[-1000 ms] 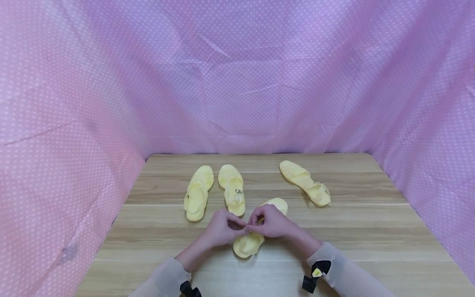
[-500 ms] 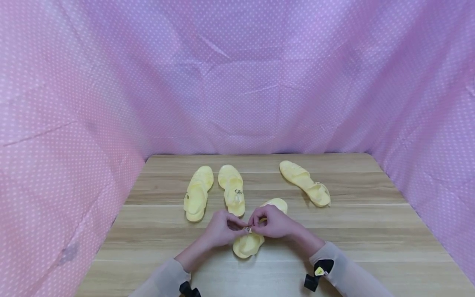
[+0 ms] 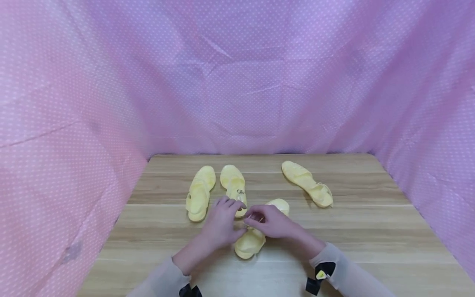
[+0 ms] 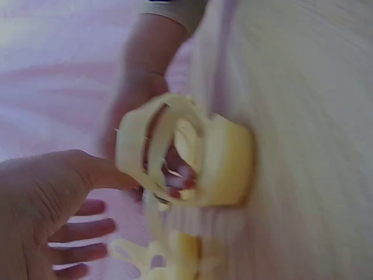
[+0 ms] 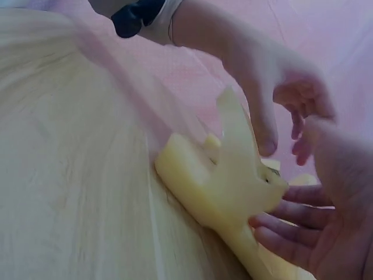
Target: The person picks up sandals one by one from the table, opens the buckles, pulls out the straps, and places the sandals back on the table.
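Observation:
A yellow sandal (image 3: 249,244) lies at the front middle of the table, its toe pointing away to the right. Its ankle strap (image 5: 233,134) stands up beside a small buckle (image 5: 271,173). My left hand (image 3: 221,222) is at the sandal's left, fingers spread and thumb apart, holding nothing. My right hand (image 3: 272,221) is over the middle of the sandal and hides part of it. In the right wrist view its fingers (image 5: 285,233) lie along the strap side, touching or almost touching it. The left wrist view looks through the strap loop (image 4: 131,146) at right-hand fingertips.
Two yellow sandals, a left one (image 3: 199,194) and another (image 3: 232,181), stand side by side behind my left hand. A further yellow sandal (image 3: 308,183) lies slanted at the back right. The wooden table (image 3: 371,231) is enclosed by pink dotted cloth (image 3: 252,82).
Both hands were pinching together at the sandal's buckle. My left hand has let go, spread its fingers and moved slightly away; my right-hand fingers have loosened, staying near the strap.

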Demonstrator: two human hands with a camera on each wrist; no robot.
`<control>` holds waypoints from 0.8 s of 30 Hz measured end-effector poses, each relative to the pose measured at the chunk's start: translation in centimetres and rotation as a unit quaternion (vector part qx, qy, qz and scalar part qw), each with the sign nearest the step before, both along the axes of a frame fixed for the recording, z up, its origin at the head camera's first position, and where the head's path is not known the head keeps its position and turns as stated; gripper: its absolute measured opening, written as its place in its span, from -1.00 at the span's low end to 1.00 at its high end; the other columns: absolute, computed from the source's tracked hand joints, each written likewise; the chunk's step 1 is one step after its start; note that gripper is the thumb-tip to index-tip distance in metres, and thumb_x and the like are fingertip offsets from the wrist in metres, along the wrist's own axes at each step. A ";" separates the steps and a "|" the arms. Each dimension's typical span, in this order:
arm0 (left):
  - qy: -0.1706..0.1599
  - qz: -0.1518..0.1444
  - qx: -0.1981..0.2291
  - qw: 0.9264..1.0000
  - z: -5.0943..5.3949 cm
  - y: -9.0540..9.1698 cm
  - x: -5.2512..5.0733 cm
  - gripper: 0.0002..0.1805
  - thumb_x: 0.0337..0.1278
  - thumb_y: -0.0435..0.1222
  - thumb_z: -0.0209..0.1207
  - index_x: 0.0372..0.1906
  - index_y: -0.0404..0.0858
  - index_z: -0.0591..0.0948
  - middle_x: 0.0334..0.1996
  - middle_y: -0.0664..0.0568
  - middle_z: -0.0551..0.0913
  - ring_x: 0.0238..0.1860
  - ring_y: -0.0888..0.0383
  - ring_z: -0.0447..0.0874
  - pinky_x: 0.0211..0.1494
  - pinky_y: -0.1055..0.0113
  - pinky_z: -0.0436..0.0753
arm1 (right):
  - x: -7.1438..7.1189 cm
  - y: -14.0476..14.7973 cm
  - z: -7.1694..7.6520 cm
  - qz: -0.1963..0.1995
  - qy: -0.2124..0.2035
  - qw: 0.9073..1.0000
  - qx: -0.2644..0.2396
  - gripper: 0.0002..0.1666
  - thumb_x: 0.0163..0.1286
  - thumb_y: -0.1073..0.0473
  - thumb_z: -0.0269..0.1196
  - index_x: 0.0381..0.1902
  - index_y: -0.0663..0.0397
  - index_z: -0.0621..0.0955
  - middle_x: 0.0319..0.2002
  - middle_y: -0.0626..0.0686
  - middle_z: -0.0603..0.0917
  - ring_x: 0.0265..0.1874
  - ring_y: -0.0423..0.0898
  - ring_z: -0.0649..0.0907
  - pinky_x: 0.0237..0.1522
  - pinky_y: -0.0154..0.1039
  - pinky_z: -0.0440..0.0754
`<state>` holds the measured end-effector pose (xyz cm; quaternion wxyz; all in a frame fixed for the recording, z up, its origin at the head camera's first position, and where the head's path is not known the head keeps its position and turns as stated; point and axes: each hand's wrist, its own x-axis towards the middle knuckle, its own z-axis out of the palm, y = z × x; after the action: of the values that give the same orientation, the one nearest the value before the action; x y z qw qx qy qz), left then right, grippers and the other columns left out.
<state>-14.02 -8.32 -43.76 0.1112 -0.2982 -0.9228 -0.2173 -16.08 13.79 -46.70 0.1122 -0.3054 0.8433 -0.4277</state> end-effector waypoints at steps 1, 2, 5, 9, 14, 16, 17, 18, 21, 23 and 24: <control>-0.026 -0.013 0.000 1.000 0.2 0.1 -0.1 -0.46 -0.08 -0.07 0.61 0.05 -0.15 0.74 -0.10 0.07 0.82 -0.03 0.07 0.72 0.16 0.12 0.70 | 0.0 0.3 0.0 0.003 -0.001 1.000 -0.005 -0.83 0.51 0.06 0.36 -0.10 0.03 0.73 -0.27 -0.10 0.81 -0.28 -0.32 0.71 -0.16 -0.33 0.74; -0.062 -0.027 0.008 0.998 0.2 0.1 -0.3 -0.53 -0.01 -0.12 0.58 0.03 -0.18 0.76 -0.13 0.06 0.83 -0.08 0.09 0.73 0.09 0.18 0.72 | 0.1 0.6 -0.1 0.006 -0.005 1.000 -0.009 -0.84 0.46 0.10 0.41 -0.11 0.03 0.73 -0.26 -0.09 0.80 -0.27 -0.30 0.72 -0.14 -0.32 0.76; -0.192 -0.057 0.050 0.978 0.0 0.1 -1.1 -0.68 0.16 -0.24 0.49 0.02 -0.22 0.81 -0.22 0.05 0.85 -0.25 0.21 0.73 -0.16 0.36 0.73 | 0.2 1.2 -0.3 0.019 -0.012 0.999 -0.023 -0.81 0.34 0.19 0.50 -0.14 0.05 0.71 -0.24 -0.06 0.80 -0.22 -0.28 0.74 -0.08 -0.28 0.80; -0.295 -0.074 0.108 0.947 -1.1 -0.1 -1.9 -0.76 0.24 -0.25 0.47 -0.03 -0.20 0.84 -0.35 0.13 0.83 -0.40 0.34 0.65 -0.31 0.46 0.67 | 0.4 1.4 -0.6 0.006 -0.013 0.999 -0.031 -0.82 0.33 0.15 0.53 -0.20 -0.02 0.71 -0.28 -0.09 0.81 -0.26 -0.31 0.75 -0.10 -0.30 0.81; -0.313 -0.094 0.134 0.935 -2.2 -0.2 -2.3 -0.78 0.27 -0.14 0.47 -0.06 -0.12 0.87 -0.42 0.20 0.79 -0.44 0.38 0.62 -0.34 0.47 0.65 | 0.3 1.8 -1.0 -0.010 -0.041 0.997 -0.066 -0.83 0.32 0.15 0.54 -0.31 -0.03 0.70 -0.37 -0.07 0.80 -0.36 -0.30 0.75 -0.20 -0.30 0.82; -0.316 -0.100 0.140 0.933 -2.6 -0.2 -2.4 -0.81 0.29 -0.15 0.46 -0.09 -0.11 0.87 -0.39 0.19 0.81 -0.42 0.39 0.62 -0.32 0.47 0.65 | 0.1 2.0 -1.2 0.002 -0.058 0.995 -0.086 -0.86 0.34 0.21 0.52 -0.31 0.05 0.71 -0.37 -0.01 0.80 -0.35 -0.28 0.75 -0.19 -0.29 0.83; -0.318 -0.101 0.142 0.932 -2.8 -0.2 -2.5 -0.83 0.30 -0.16 0.45 -0.10 -0.11 0.87 -0.38 0.18 0.82 -0.41 0.39 0.63 -0.31 0.47 0.65 | 0.1 2.0 -1.3 0.010 -0.065 0.993 -0.095 -0.88 0.35 0.24 0.50 -0.30 0.09 0.72 -0.35 0.02 0.80 -0.33 -0.28 0.75 -0.17 -0.28 0.83; -0.320 -0.103 0.145 0.930 -2.9 -0.2 -2.5 -0.85 0.31 -0.18 0.45 -0.11 -0.12 0.87 -0.35 0.16 0.83 -0.39 0.39 0.65 -0.28 0.47 0.67 | 0.0 2.0 -1.4 0.018 -0.068 0.992 -0.101 -0.89 0.35 0.27 0.49 -0.29 0.13 0.72 -0.34 0.05 0.80 -0.32 -0.28 0.75 -0.16 -0.28 0.83; -0.329 -0.104 0.156 0.925 -3.1 -0.3 -2.7 -0.88 0.33 -0.24 0.43 -0.12 -0.15 0.87 -0.28 0.10 0.85 -0.32 0.38 0.70 -0.20 0.46 0.71 | -0.3 1.9 -1.7 0.033 -0.072 0.991 -0.112 -0.92 0.36 0.32 0.45 -0.27 0.18 0.71 -0.31 0.10 0.80 -0.29 -0.29 0.75 -0.14 -0.27 0.83; -0.337 -0.098 0.160 0.923 -3.1 -0.4 -2.7 -0.88 0.33 -0.25 0.42 -0.12 -0.16 0.87 -0.25 0.09 0.86 -0.28 0.38 0.73 -0.14 0.45 0.73 | -0.3 1.9 -1.8 0.038 -0.073 0.990 -0.116 -0.92 0.37 0.33 0.44 -0.27 0.18 0.70 -0.30 0.11 0.80 -0.27 -0.29 0.76 -0.11 -0.27 0.84; -0.339 -0.096 0.161 0.922 -3.1 -0.5 -2.7 -0.87 0.33 -0.24 0.42 -0.11 -0.16 0.87 -0.23 0.08 0.86 -0.26 0.38 0.74 -0.12 0.45 0.74 | -0.4 1.9 -1.9 0.039 -0.074 0.989 -0.118 -0.92 0.37 0.34 0.44 -0.28 0.18 0.70 -0.29 0.11 0.80 -0.25 -0.28 0.76 -0.10 -0.26 0.84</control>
<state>-16.77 -8.78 -46.86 -0.1835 -0.2714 -0.8249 -0.4606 -16.44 15.64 -48.61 0.1540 -0.3166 0.7637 -0.5411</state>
